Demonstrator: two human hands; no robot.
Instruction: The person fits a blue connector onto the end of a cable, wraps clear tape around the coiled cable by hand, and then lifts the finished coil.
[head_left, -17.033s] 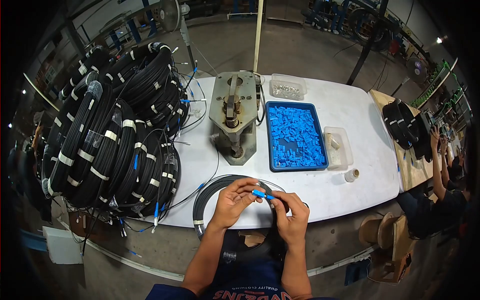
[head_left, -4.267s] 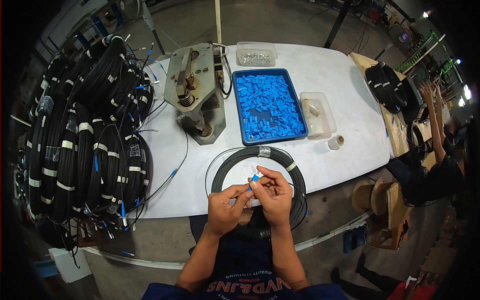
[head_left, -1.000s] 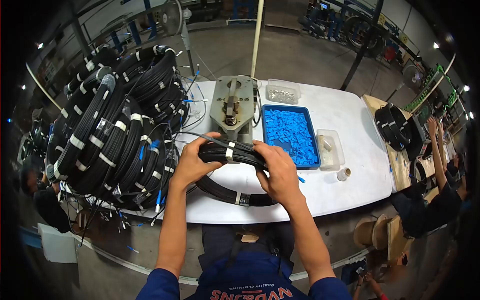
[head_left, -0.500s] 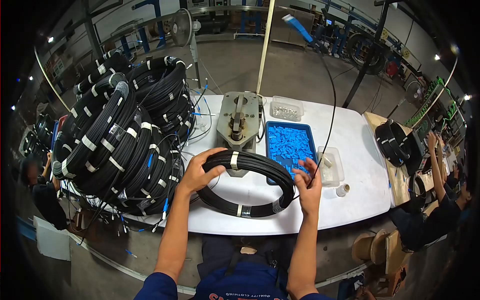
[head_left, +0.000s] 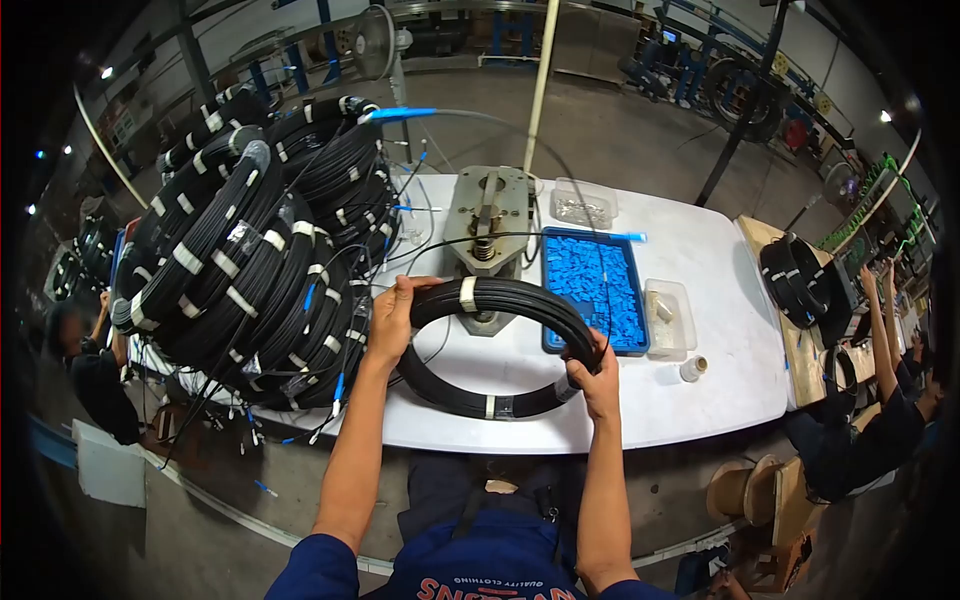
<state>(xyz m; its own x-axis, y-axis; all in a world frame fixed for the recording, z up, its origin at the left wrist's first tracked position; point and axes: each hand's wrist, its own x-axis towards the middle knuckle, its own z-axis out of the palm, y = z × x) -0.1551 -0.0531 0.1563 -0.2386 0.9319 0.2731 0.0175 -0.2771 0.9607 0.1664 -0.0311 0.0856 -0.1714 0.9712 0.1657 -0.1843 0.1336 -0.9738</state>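
A coil of black cable (head_left: pixel 498 293), bound with white tape and clear wrap, is held in front of me at the table's near side. My left hand (head_left: pixel 392 325) is closed around its left side, thumb up on the rim. On the right, my right hand (head_left: pixel 596 378) grips the coil's lower right edge. A loose cable end with a blue connector (head_left: pixel 402 115) arcs over the table toward the left. Another cable end with a blue tip (head_left: pixel 628 238) crosses above the blue tray (head_left: pixel 648 335). Just behind the coil stands a metal hand press (head_left: pixel 490 222).
Many similar coils (head_left: pixel 235 260) are heaped on the table's left. Blue parts fill the tray; beside it are a clear tub of small pieces (head_left: pixel 585 205), a clear box (head_left: pixel 670 320) and a white spool (head_left: pixel 693 370). Other people work at both sides, with a coil (head_left: pixel 795 280) at right.
My right hand, whose fingers were partly spread by the loose cable, has closed on the coil. The cable's blue end has swung from upper right to the left. The view shifted slightly.
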